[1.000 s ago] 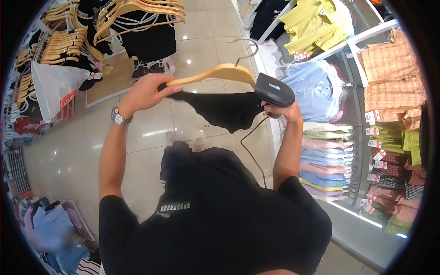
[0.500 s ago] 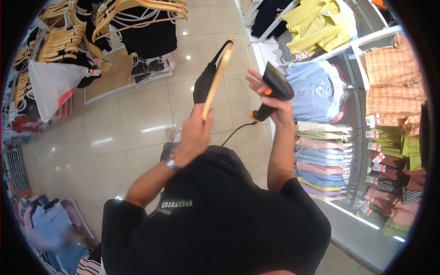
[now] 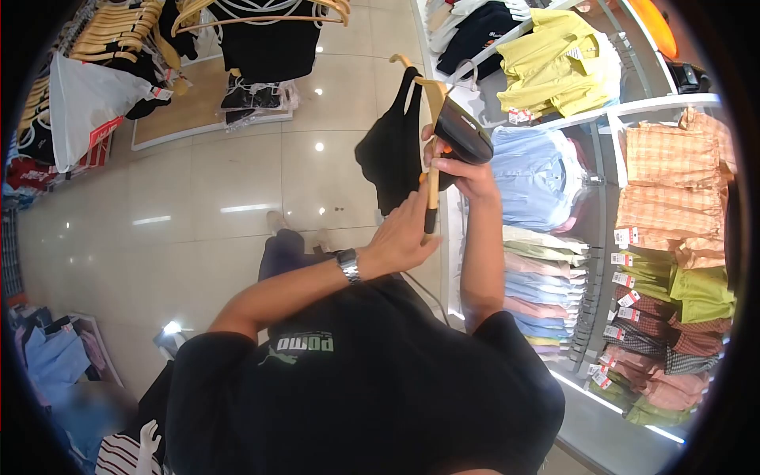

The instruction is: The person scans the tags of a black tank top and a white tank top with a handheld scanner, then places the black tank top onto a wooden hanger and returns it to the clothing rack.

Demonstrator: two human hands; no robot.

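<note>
My left hand [image 3: 402, 231], with a metal watch on its wrist, is closed on the lower end of a wooden hanger [image 3: 433, 180]. A black strappy top [image 3: 389, 150] hangs from this hanger, spread to the left of it. In my right hand [image 3: 473, 176] is a black and orange barcode scanner [image 3: 465, 136], its head lying over the hanger and partly covering it. The scanner's grip is mostly hidden behind the hanger and fingers. A thin cable [image 3: 427, 294] runs down beside my body.
Shelves on the right carry a yellow shirt [image 3: 554, 67], a light blue shirt [image 3: 534, 178], stacked folded clothes [image 3: 546, 277] and orange checked clothes [image 3: 673, 178]. At upper left, wooden hangers [image 3: 119, 32] and black garments [image 3: 269, 47] hang above a low platform [image 3: 178, 107]. A mannequin hand [image 3: 148, 439] shows at lower left.
My left hand has carried the hanger rightward, up against the scanner, and the black top now shows more of its width. The scanner has shifted slightly left. The view has moved a little.
</note>
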